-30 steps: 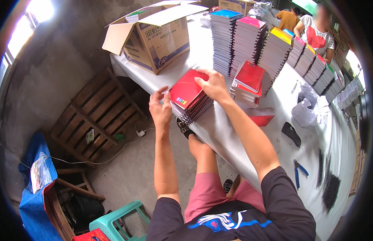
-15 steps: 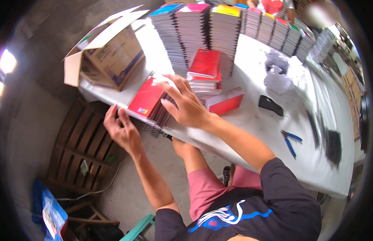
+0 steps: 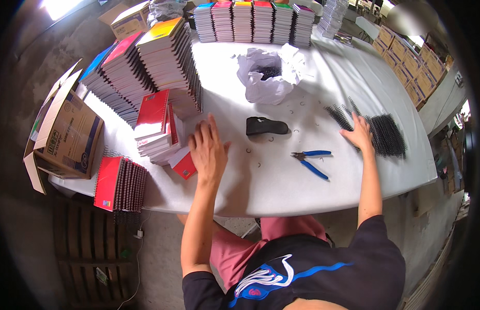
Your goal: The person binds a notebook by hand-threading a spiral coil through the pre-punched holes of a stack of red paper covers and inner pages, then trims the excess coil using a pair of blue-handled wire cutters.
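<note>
With its fingers stretched out, my left hand (image 3: pixel 208 155) is over the table beside a red notebook (image 3: pixel 185 166) and partly covers it; whether it touches is unclear. That notebook lies against a low pile of unbound red-covered notebooks (image 3: pixel 153 114). On the right, my right hand (image 3: pixel 360 135) reaches with spread fingers to the loose black spiral binding coils (image 3: pixel 389 135), its fingertips at the left edge of the bunch. Between the hands lie blue-handled cutting pliers (image 3: pixel 313 161), partly spread, and a black pouch-like thing (image 3: pixel 265 126).
Bound red notebooks (image 3: pixel 116 183) stand at the front left edge next to an open cardboard box (image 3: pixel 69 135). Tall notebook stacks (image 3: pixel 165 57) rise behind, with more stacks (image 3: pixel 253 23) along the far edge. A white plastic bag (image 3: pixel 260 93) holds dark coils. Small wire scraps dot the white tablecloth.
My view has swung to the right. Both hands have left the bound red notebooks at the left edge: the right has moved to the coils, the left to the red notebook by the pile.
</note>
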Tool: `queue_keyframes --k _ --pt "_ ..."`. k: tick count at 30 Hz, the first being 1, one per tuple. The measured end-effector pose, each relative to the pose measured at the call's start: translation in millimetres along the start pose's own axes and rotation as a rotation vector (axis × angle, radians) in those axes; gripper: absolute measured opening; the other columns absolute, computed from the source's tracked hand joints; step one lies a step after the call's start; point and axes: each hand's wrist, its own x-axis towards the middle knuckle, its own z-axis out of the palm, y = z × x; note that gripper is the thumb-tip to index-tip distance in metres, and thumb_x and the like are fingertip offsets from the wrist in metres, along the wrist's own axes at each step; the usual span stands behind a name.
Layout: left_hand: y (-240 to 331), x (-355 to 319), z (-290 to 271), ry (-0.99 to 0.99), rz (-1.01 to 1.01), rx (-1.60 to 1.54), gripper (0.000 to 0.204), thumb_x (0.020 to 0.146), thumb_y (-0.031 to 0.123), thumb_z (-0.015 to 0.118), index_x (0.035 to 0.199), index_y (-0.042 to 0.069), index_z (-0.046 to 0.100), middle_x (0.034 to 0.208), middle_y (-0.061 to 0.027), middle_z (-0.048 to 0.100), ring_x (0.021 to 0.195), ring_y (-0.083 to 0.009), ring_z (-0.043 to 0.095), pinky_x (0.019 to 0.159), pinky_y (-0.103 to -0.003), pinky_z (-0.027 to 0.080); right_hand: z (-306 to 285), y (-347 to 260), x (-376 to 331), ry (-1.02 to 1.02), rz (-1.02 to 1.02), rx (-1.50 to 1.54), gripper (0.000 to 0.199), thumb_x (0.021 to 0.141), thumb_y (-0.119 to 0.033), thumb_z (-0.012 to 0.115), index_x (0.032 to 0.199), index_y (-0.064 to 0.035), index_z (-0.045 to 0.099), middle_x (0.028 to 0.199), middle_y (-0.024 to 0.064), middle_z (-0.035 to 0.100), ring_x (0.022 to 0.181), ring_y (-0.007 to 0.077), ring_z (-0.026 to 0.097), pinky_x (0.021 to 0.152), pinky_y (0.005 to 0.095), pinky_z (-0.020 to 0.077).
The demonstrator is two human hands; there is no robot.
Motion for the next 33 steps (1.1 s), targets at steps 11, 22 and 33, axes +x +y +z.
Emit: queue_keyframes --k 11,22,33 --pt "-17.0 -13.2 -11.6 0.005 0.198 -0.163 0.054 0.077 0.026 0.068 0.128 0.017 0.050 0.101 -0.0019 0.056 0.091 -0.0193 0.054 0.077 -0.038 0.040 -0.7 20.6 32.7 -0.014 -0.163 -0.199 0.039 0.095 -0.018 0.044 0.134 -0.0101 0.043 0.124 0.0126 0.056 0.111 0.0317 0.055 0.095 0.0635 0.0321" --pt "-45.6 -64.3 -20.7 0.195 0.058 0.079 0.045 0.077 0.020 0.070 0.120 0.015 0.060 0.122 -0.0015 0.058 0.115 -0.0194 0.053 0.099 -0.038 0.033 -2.7 20.4 35.9 0.033 -0.115 0.970 0.032 0.085 -0.006 0.039 0.116 -0.0104 0.047 0.089 0.0025 0.053 0.079 0.0106 0.050 0.075 0.0296 0.0436" --pt "-36.7 -78.5 -16.3 0.208 0.026 0.160 0.044 0.081 0.016 0.064 0.125 0.017 0.057 0.130 0.0012 0.055 0.119 -0.0181 0.052 0.102 -0.040 0.033 -53.5 -123.5 -82.2 -0.568 -0.405 1.808 0.020 0.085 -0.020 0.049 0.097 -0.0043 0.055 0.075 0.0017 0.047 0.068 0.0096 0.047 0.073 0.0303 0.0473"
